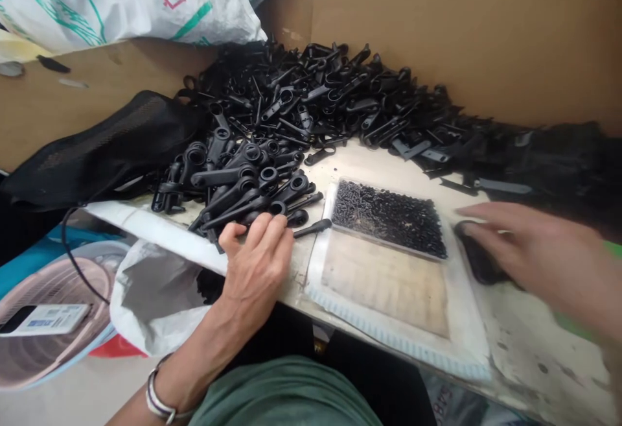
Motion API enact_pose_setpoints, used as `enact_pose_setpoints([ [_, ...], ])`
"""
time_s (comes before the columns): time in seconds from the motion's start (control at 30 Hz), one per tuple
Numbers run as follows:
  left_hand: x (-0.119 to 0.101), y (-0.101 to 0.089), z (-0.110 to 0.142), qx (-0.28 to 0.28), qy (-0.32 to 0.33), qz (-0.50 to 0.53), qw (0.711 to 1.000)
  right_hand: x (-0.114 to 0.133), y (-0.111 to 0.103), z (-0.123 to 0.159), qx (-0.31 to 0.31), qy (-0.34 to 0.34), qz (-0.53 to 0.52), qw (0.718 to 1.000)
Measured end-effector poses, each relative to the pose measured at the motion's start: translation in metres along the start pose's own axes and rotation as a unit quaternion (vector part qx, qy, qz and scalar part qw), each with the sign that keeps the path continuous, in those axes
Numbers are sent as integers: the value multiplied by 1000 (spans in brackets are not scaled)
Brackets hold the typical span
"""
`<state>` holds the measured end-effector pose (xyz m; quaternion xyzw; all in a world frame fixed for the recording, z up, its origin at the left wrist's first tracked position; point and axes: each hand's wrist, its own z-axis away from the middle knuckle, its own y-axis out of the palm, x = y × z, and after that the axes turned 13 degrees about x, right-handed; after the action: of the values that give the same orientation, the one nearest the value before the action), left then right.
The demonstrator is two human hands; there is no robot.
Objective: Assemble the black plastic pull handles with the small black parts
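Note:
My left hand [260, 257] rests at the near edge of a heap of black plastic levers [238, 176] with ringed ends. Its fingers are curled in, and what they grip, if anything, is hidden. One thin black lever [313, 227] sticks out to the right of the fingertips. My right hand [529, 244], smeared by motion, is over a dark rounded object [479, 254] on the right; whether it grips that object is unclear. Between the hands lies a shallow clear tray [389, 218] full of tiny black pieces, on a white and tan pad [383, 283].
A larger pile of black parts [315, 95] runs along the cardboard wall [461, 30]. A black mesh bag [111, 147] and a printed white sack [126, 4] are at the left. Below the table edge stand a pink basket [43, 361] and an open white bag [150, 303].

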<state>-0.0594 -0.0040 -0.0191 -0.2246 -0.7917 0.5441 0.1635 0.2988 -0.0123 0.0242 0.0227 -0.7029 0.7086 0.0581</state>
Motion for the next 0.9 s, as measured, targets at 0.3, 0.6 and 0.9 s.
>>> enact_pose_setpoints([
  [0.3, -14, -23, -14, 203, 121, 124, 964, 63, 22, -33, 129, -95, 24, 987],
  [0.6, -13, -12, -61, 181, 159, 124, 963, 73, 19, -33, 172, -34, 55, 983],
  [0.9, -45, 1, -132, 228, 155, 15, 961, 75, 20, -37, 178, -40, 68, 981],
])
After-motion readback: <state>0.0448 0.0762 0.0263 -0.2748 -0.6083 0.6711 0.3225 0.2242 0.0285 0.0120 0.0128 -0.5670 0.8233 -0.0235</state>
